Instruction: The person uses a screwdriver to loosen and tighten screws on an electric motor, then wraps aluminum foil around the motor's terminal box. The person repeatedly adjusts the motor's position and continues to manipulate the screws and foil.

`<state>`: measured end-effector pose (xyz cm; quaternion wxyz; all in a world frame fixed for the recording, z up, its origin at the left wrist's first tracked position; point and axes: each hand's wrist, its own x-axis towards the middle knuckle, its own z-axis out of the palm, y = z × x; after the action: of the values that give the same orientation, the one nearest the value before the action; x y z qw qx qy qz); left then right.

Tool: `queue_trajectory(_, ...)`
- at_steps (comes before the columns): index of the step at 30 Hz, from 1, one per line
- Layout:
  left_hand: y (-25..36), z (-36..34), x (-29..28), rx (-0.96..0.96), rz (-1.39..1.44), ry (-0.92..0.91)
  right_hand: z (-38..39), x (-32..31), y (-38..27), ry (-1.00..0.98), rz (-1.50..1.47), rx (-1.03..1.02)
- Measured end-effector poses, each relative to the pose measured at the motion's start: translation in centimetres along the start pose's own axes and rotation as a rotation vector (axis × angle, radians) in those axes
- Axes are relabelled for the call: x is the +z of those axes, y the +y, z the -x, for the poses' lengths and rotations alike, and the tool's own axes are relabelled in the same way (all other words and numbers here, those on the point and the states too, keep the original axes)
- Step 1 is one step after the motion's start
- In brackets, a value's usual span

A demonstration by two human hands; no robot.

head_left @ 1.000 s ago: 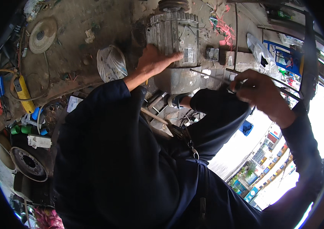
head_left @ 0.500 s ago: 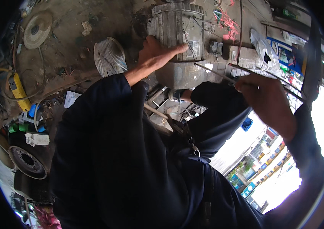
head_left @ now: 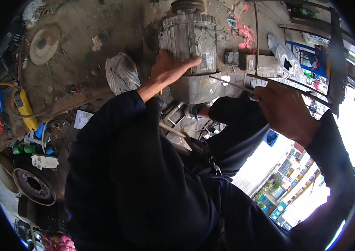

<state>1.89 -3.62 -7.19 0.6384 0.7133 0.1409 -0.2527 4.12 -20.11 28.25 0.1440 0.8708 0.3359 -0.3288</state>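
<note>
We rest our left hand [head_left: 169,72] on the left side of a finned electric motor [head_left: 189,39], its thumb laid across the casing toward a small plate; the hand is spread rather than clenched, with some fingers hidden. The motor lies ahead of us on the dirty floor, its grooved pulley [head_left: 188,6] at the far end and its rounded end cover [head_left: 195,90] at the near end. Our right hand [head_left: 285,109] is closed around a screwdriver-like tool [head_left: 234,85], whose handle it hides; the slim shaft slants left to the cover's upper rim. A patterned shoe [head_left: 122,75] stands left of the motor, with a round disc [head_left: 44,44] farther left. Pink-red strips [head_left: 243,32] and a whitish plastic bag [head_left: 283,52] lie to the right.
</note>
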Motion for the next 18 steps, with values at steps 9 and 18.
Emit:
queue_trajectory(9, 0.4, -0.1, -0.3, 0.120, 0.198, -0.012, -1.8, -0.2, 1.9, -0.189, -0.772, 0.596)
queue_trajectory(18, 0.5, -0.1, -0.1, 0.099, 0.159, 0.077, -0.9, -0.4, 1.2, -0.174, -0.551, 0.429)
